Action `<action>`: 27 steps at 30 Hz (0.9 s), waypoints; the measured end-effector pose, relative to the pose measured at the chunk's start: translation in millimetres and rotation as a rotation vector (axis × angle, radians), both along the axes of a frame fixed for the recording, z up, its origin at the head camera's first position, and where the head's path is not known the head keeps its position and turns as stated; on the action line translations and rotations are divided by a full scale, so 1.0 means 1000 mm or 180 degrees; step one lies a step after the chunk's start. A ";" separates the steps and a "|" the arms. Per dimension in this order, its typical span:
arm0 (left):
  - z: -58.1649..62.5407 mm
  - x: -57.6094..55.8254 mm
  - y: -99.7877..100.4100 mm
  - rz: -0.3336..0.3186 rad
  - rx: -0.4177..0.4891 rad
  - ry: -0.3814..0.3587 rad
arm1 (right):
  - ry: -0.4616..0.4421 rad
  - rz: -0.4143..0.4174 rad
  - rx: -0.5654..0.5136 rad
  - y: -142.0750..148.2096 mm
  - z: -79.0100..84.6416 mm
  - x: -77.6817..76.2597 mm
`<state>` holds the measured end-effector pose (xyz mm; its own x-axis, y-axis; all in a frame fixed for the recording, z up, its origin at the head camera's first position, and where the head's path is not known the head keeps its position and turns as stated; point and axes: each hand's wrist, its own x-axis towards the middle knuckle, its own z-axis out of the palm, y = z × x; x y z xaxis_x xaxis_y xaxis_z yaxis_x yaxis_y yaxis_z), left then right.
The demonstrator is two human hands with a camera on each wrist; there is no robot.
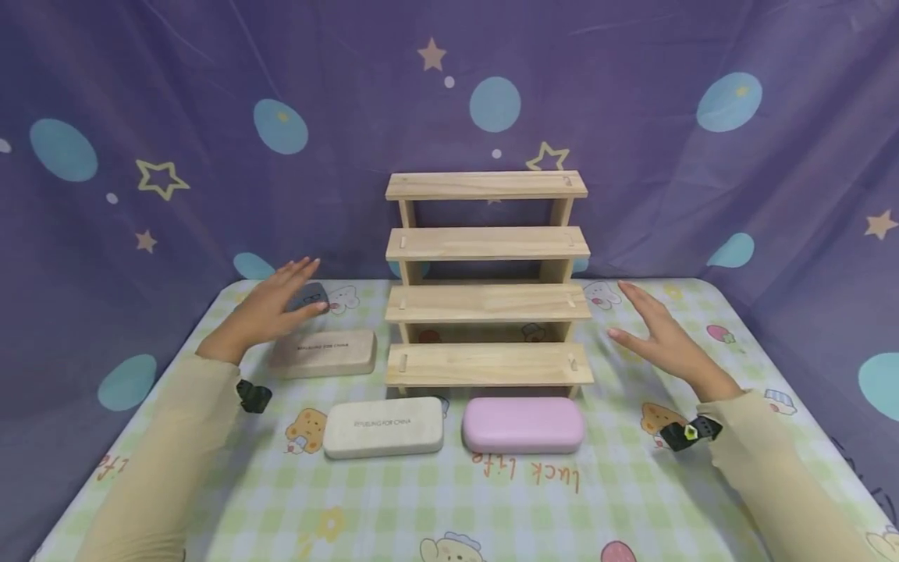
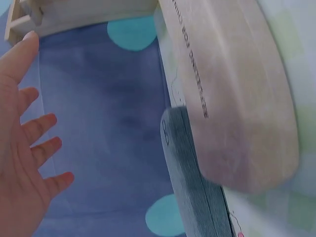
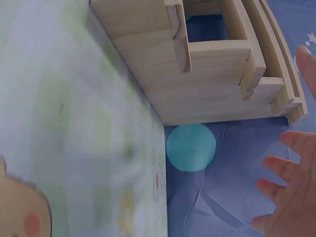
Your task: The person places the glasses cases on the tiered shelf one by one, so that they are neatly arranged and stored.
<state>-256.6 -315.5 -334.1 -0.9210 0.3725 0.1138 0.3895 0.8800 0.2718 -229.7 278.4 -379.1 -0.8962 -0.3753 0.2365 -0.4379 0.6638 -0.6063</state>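
My left hand (image 1: pixel 265 308) hovers with straight fingers above a beige glasses case (image 1: pixel 330 353) with dark lettering, touching nothing. A dark blue-grey case (image 2: pixel 190 168) lies behind that one, mostly hidden by the hand in the head view. My right hand (image 1: pixel 663 336) is held over the table to the right of the wooden stepped shelf (image 1: pixel 488 303), fingers extended and holding nothing. In front of the shelf lie a cream glasses case (image 1: pixel 383 428) with lettering and a pink glasses case (image 1: pixel 523 425), side by side.
A green-and-white checked cloth (image 1: pixel 393 507) with cartoon prints covers the table. Behind it hangs a purple-blue curtain (image 1: pixel 337 70) with stars and balloon shapes. The shelf's several steps rise toward the curtain.
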 end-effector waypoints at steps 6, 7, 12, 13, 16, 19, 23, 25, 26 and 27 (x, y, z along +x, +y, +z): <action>0.003 0.005 -0.016 0.0089 0.0198 0.0004 | -0.0242 0.0056 -0.0329 -0.008 0.002 -0.002; 0.003 0.005 -0.019 0.0096 0.0238 -0.0011 | -0.0265 0.0090 -0.0411 -0.009 0.002 -0.003; -0.001 0.006 -0.034 0.0192 0.0430 -0.0058 | -0.0263 0.0212 -0.0646 -0.017 0.000 -0.010; -0.002 0.006 -0.038 0.0230 0.0475 -0.0077 | -0.0253 0.0219 -0.0669 -0.020 0.000 -0.011; -0.004 0.007 -0.046 0.0349 0.0652 -0.0162 | -0.0236 0.0186 -0.0710 -0.027 -0.002 -0.016; -0.006 0.008 -0.053 0.0428 0.0927 -0.0257 | -0.0220 0.0153 -0.0779 -0.033 -0.004 -0.019; -0.010 0.007 -0.063 0.0549 0.1259 -0.0313 | -0.0196 0.0139 -0.0868 -0.040 -0.008 -0.020; -0.015 0.006 -0.067 0.0620 0.1387 -0.0311 | -0.0185 0.0140 -0.0897 -0.042 -0.010 -0.020; -0.017 0.006 -0.070 0.0671 0.1454 -0.0309 | -0.0171 0.0132 -0.0903 -0.043 -0.011 -0.021; -0.020 0.006 -0.072 0.0727 0.1528 -0.0298 | -0.0159 0.0125 -0.0924 -0.045 -0.011 -0.022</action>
<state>-251.0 -387.8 -354.2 -0.9869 0.0878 0.1354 0.1575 0.7079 0.6886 -251.5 233.7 -390.0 -0.8956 -0.3330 0.2950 -0.4247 0.4427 -0.7897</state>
